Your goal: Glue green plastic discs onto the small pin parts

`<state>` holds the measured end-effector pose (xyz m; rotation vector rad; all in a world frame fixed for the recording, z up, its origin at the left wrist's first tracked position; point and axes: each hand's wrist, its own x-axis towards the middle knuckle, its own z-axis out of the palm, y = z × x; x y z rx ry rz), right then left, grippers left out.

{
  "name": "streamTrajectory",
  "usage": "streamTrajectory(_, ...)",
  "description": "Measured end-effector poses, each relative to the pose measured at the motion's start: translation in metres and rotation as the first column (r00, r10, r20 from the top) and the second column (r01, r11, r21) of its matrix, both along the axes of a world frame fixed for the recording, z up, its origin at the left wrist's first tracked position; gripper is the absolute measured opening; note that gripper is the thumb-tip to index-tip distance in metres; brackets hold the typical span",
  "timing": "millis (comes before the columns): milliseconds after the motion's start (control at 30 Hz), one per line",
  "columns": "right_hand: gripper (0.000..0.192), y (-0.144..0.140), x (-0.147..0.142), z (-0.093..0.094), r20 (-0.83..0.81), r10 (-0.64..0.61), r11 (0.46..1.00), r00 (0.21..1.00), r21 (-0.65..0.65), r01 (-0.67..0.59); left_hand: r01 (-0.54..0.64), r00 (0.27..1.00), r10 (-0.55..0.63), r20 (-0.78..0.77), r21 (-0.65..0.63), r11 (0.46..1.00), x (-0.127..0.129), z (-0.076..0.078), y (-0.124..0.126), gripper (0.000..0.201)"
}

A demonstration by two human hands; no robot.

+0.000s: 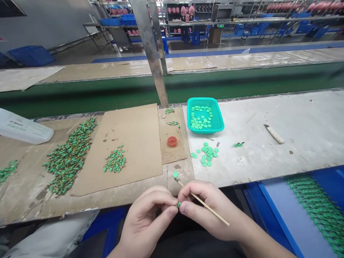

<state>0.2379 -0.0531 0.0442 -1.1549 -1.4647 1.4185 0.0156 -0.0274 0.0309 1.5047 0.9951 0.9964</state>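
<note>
My left hand [150,218] and my right hand [208,209] meet at the table's front edge, both closed in a pinch. Between their fingertips is a small green piece with darker specks [178,204], mostly covered by the fingers. A thin wooden brush [208,207] with a dark tip lies across my right hand, held by its fingers and slanting towards the wrist. Just beyond the fingertips lies a single flat green disc [175,174]. Farther off stands an orange-red cap [172,141] on a cardboard scrap. More green discs [206,156] lie loosely to its right.
A turquoise basket [220,123] holds green discs. Piles of small green-and-brown pieces [71,154] lie left, some on a cardboard sheet [137,132]. A white container [25,125] lies far left, a taped knife-like tool [274,134] right. A metal post [150,46] rises behind.
</note>
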Motion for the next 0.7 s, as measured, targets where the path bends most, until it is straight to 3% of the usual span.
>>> streamTrajectory(100,0.013,-0.001,-0.001,-0.004,-0.029,0.042,0.998,0.999,-0.038,-0.043,-0.044,0.999,0.045,0.025,-0.029,0.999,-0.002,-0.007,-0.007,0.015)
streamTrajectory(267,0.017,0.002,-0.002,-0.007,-0.063,0.108,0.992,0.992,-0.058,-0.111,0.011,1.000,-0.010,0.021,-0.053,0.999,-0.010,-0.011,-0.006,0.019)
streamTrajectory(367,0.008,0.012,-0.001,-0.017,0.114,-0.036,0.987,0.993,0.158,0.017,-0.044,0.999,0.044,-0.020,-0.016,0.999,-0.018,-0.016,0.000,0.016)
streamTrajectory(467,0.016,0.031,0.001,-0.031,0.311,-0.186,0.887,0.932,0.461,0.023,-0.159,0.986,0.159,-0.039,-0.005,0.987,-0.024,-0.022,0.010,0.016)
streamTrajectory(567,0.022,0.051,-0.002,-0.041,0.432,-0.143,0.850,0.891,0.515,-0.113,-0.235,0.971,0.236,-0.047,0.025,0.972,-0.028,-0.026,0.022,0.018)
streamTrajectory(700,0.020,0.061,-0.012,-0.046,0.482,-0.159,0.849,0.862,0.513,-0.130,-0.260,0.959,0.266,-0.093,0.071,0.963,-0.032,-0.029,0.035,0.018)
